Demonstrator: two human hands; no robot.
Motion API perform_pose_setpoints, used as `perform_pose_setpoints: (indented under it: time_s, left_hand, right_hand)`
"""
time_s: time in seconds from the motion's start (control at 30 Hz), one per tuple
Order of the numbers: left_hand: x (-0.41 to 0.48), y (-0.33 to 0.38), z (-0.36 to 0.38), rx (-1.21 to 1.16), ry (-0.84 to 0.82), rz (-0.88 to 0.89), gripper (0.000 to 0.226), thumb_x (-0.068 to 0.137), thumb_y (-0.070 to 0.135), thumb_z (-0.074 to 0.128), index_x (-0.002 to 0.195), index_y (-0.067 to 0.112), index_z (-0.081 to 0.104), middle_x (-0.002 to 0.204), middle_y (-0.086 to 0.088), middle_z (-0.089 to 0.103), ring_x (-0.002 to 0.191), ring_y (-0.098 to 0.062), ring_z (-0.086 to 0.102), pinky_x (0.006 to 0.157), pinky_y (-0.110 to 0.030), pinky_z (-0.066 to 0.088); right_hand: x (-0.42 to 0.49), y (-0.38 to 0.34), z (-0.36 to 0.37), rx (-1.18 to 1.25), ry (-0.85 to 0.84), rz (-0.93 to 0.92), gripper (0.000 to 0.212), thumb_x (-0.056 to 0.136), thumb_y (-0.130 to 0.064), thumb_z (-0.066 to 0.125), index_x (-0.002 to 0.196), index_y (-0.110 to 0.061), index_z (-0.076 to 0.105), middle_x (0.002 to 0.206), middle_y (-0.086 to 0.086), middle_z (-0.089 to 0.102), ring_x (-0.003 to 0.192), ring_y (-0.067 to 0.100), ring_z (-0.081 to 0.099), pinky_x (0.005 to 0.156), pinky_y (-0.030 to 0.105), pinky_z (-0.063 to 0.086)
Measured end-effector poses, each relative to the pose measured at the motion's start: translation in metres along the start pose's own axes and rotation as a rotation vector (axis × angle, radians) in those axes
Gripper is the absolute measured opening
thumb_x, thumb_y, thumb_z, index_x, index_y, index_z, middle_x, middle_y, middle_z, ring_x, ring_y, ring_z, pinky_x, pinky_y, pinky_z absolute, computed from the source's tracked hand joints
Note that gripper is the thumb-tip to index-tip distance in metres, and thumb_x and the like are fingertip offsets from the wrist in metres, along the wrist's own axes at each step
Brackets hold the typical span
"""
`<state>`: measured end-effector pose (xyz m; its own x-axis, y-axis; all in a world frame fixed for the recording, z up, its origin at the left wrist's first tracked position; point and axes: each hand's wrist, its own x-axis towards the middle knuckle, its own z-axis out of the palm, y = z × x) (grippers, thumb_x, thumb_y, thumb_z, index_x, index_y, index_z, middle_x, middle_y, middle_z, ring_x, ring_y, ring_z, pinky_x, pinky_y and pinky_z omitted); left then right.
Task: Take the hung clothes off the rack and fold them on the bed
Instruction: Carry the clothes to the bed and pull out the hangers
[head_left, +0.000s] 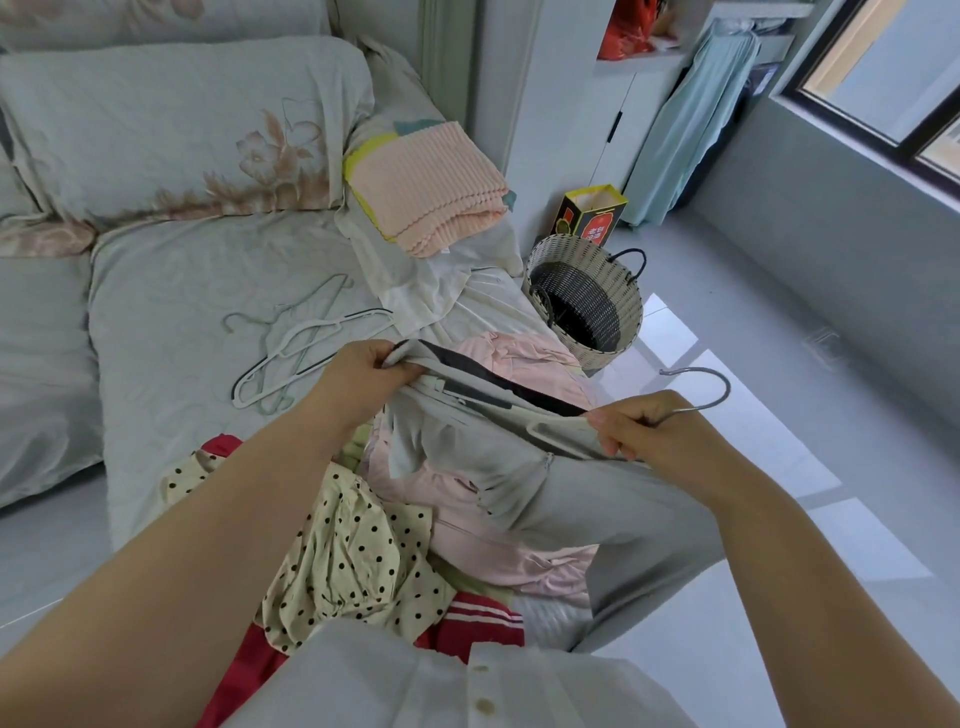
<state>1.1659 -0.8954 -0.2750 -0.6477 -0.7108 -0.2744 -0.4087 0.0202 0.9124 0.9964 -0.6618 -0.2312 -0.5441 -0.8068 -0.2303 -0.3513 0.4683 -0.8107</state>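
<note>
Grey garment (524, 467) hangs over the clothes pile (353, 561) on the bed (171, 291), its shoulder pinched in the left hand (363, 374) while the right hand (649, 431) curls round the hanger (727, 391), which may snag the neckline if yanked.

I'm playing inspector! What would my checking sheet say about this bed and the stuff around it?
Surface: bed, wrinkled sheet.
Job's things: grey garment with a hanger in it; polka-dot garment, pink garment unfolded in a pile.
Clutter: empty hangers on the bed; folded peach blanket.
Grippers: left hand grips the grey garment; right hand holds the hanger.
Cables: nothing seen.
Surroundings: woven basket, yellow box on floor; window.
</note>
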Motion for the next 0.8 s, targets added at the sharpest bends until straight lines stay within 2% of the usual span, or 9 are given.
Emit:
perform_pose_setpoints:
  time_s: [0.17, 0.23, 0.33, 0.43, 0.53, 0.6, 0.67, 0.73, 0.8]
  left_hand:
    - [0.002, -0.006, -0.003, -0.134, 0.004, -0.097, 0.012, 0.088, 0.009, 0.059, 0.078, 0.014, 0.064, 0.090, -0.011, 0.065, 0.087, -0.024, 0.060, 0.086, -0.036, 0.051]
    - [0.003, -0.008, 0.000, -0.159, -0.007, -0.112, 0.015, 0.089, 0.008, 0.057, 0.077, 0.015, 0.062, 0.085, -0.008, 0.064, 0.082, -0.022, 0.061, 0.080, -0.031, 0.053]
    - [0.005, -0.018, 0.003, -0.147, 0.024, -0.145, 0.012, 0.092, 0.007, 0.052, 0.084, 0.009, 0.061, 0.086, -0.009, 0.062, 0.082, -0.022, 0.060, 0.076, -0.031, 0.055]
    - [0.004, -0.031, 0.010, -0.044, 0.054, -0.160, 0.009, 0.094, 0.011, 0.046, 0.097, 0.007, 0.054, 0.087, -0.008, 0.057, 0.083, -0.023, 0.054, 0.079, -0.037, 0.048]
    - [0.006, -0.031, 0.020, -0.022, -0.005, -0.087, 0.011, 0.096, 0.015, 0.043, 0.097, 0.007, 0.052, 0.084, -0.007, 0.054, 0.078, -0.020, 0.051, 0.069, -0.031, 0.043]
    - [0.007, -0.023, 0.024, 0.023, -0.037, -0.032, 0.015, 0.094, 0.017, 0.047, 0.103, 0.006, 0.053, 0.087, -0.007, 0.055, 0.078, -0.018, 0.051, 0.064, -0.025, 0.040]
    - [0.008, -0.022, 0.025, 0.136, -0.071, 0.049, 0.020, 0.093, 0.016, 0.051, 0.110, 0.006, 0.051, 0.086, 0.000, 0.054, 0.076, -0.011, 0.051, 0.062, -0.018, 0.038]
    - [0.005, -0.026, 0.023, 0.244, -0.119, 0.101, 0.029, 0.091, 0.013, 0.054, 0.120, 0.009, 0.050, 0.089, 0.003, 0.054, 0.080, -0.010, 0.052, 0.064, -0.014, 0.037]
    - [0.002, -0.037, 0.019, 0.281, -0.140, 0.091, 0.033, 0.089, 0.011, 0.057, 0.121, 0.007, 0.050, 0.097, -0.004, 0.057, 0.091, -0.019, 0.055, 0.069, -0.016, 0.036]
  right_hand:
    - [-0.002, 0.009, -0.017, 0.034, -0.022, -0.009, 0.039, 0.081, -0.039, 0.058, 0.053, -0.012, 0.062, 0.055, 0.007, 0.048, 0.055, 0.014, 0.038, 0.060, 0.020, 0.036]
    - [-0.002, 0.013, -0.020, 0.050, -0.015, 0.007, 0.039, 0.078, -0.044, 0.057, 0.054, -0.014, 0.064, 0.058, 0.011, 0.050, 0.057, 0.015, 0.040, 0.062, 0.021, 0.037]
    - [-0.002, 0.023, -0.030, 0.170, 0.074, -0.020, 0.043, 0.081, -0.047, 0.062, 0.060, -0.010, 0.064, 0.055, 0.001, 0.048, 0.059, 0.016, 0.039, 0.068, 0.027, 0.039]
    - [0.005, 0.027, -0.035, 0.436, 0.165, -0.053, 0.072, 0.060, -0.070, 0.070, 0.072, 0.000, 0.061, 0.056, 0.001, 0.044, 0.057, 0.014, 0.041, 0.072, 0.032, 0.041]
    - [0.015, 0.016, -0.011, 0.354, 0.182, -0.059, 0.077, 0.057, -0.078, 0.065, 0.078, -0.004, 0.064, 0.061, 0.000, 0.051, 0.058, 0.011, 0.043, 0.070, 0.025, 0.040]
    - [0.022, 0.005, 0.006, 0.358, 0.186, -0.051, 0.066, 0.063, -0.075, 0.062, 0.076, -0.010, 0.066, 0.065, 0.001, 0.051, 0.063, 0.016, 0.042, 0.071, 0.028, 0.035]
    - [0.029, -0.008, 0.015, 0.536, 0.165, -0.053, 0.051, 0.066, -0.066, 0.067, 0.080, -0.017, 0.071, 0.065, -0.003, 0.051, 0.063, 0.021, 0.039, 0.071, 0.030, 0.032]
    - [0.040, -0.020, 0.017, 0.847, 0.133, -0.066, 0.038, 0.068, -0.049, 0.071, 0.090, -0.017, 0.071, 0.065, -0.006, 0.053, 0.060, 0.012, 0.046, 0.071, 0.024, 0.042]
    - [0.053, -0.033, 0.017, 0.976, 0.107, -0.062, 0.030, 0.082, -0.032, 0.059, 0.102, -0.011, 0.063, 0.066, -0.004, 0.050, 0.057, 0.007, 0.046, 0.066, 0.022, 0.048]
